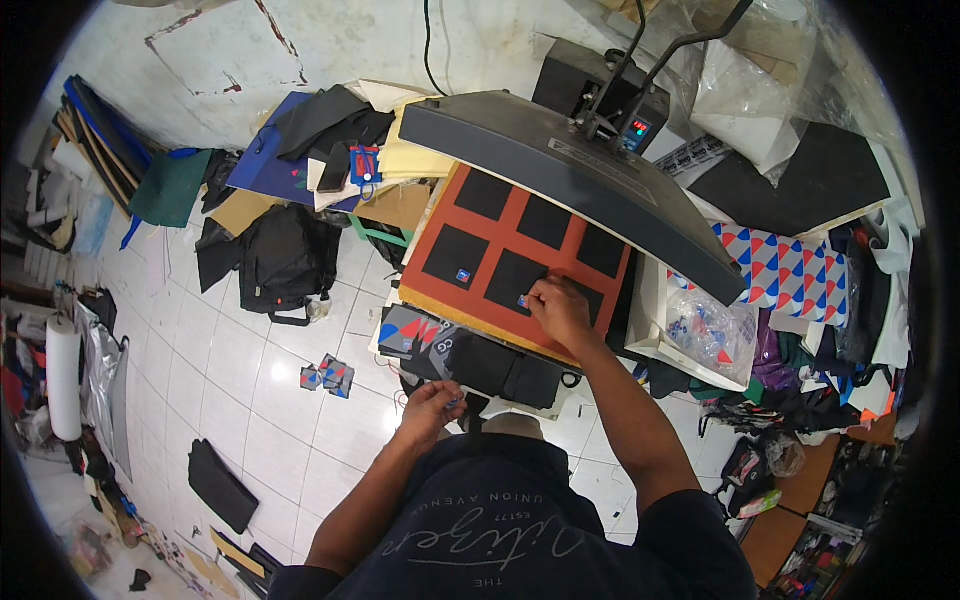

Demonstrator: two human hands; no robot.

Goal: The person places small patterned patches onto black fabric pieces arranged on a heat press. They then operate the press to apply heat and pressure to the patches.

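Note:
A heat press stands before me with its grey upper plate (pixel 570 165) raised over an orange-red pad (pixel 428 268). Several black fabric squares lie on the pad in two rows. On the near left square (pixel 447 248) sits a small blue-and-red patch (pixel 463 276). My right hand (pixel 558 306) is closed at the near middle square (pixel 508 270), its fingertips pinching another small blue patch (pixel 524 301) against the cloth. Close to my waist, my left hand (pixel 430 412) is closed in a pinch; a bit of blue shows at its fingers, too small to name.
Grey printed sheets (pixel 410 335) and folded black cloth (pixel 490 365) lie along the press's near edge. An open white box (pixel 690 360) stands right of it. A black backpack (pixel 290 260) and small printed pieces (pixel 335 375) rest on the tiled floor at left.

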